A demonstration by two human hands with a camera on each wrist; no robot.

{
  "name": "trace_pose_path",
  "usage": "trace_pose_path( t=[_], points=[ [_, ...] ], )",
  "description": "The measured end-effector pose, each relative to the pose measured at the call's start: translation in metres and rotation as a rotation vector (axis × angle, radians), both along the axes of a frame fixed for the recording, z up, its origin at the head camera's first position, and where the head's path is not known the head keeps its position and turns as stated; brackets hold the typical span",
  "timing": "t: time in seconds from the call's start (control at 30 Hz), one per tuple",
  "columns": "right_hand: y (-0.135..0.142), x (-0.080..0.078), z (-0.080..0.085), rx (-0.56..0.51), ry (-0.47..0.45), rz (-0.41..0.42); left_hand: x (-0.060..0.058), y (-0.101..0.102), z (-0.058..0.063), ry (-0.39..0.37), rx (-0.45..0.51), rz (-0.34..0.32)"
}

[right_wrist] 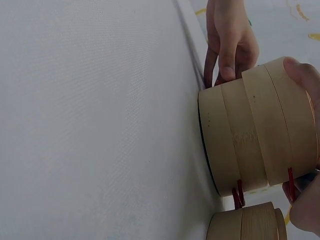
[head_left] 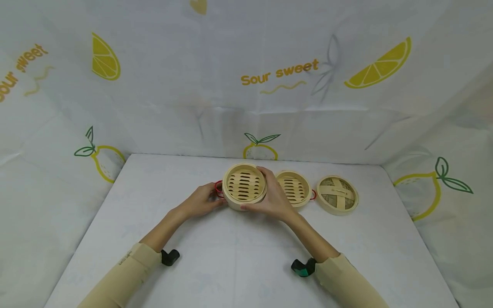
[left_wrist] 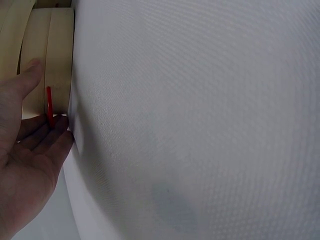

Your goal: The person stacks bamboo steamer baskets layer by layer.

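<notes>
Currently, left hand (head_left: 200, 201) holding lower basket (right_wrist: 231, 142), right hand (head_left: 274, 199) gripping upper basket (head_left: 244, 186); third basket (head_left: 293, 188), one lid (head_left: 337, 194).

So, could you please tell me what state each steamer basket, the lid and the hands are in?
Lower bamboo steamer basket: upright on the table.
Upper bamboo steamer basket: uncovered, empty, off-centre over the lower one.
Third bamboo steamer basket: uncovered, empty.
Woven bamboo lid: lying handle-up, off the baskets.
Left hand: holding the lower basket.
Right hand: gripping the upper basket.
</notes>
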State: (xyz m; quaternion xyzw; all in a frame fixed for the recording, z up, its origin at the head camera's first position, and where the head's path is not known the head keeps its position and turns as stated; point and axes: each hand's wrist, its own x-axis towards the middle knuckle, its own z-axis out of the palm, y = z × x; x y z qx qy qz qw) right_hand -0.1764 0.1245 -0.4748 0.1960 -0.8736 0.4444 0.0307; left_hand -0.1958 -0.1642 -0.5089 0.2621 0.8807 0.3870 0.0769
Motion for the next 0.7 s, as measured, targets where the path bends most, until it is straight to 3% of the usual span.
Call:
trace_pose_path(
  t=[0.7],
  points=[
    [-0.0032, -0.0066, 0.0018, -0.012, -0.038, -0.002, 0.0004, 0.0015, -0.0005, 0.025, 0.06, -0.006]
  ],
)
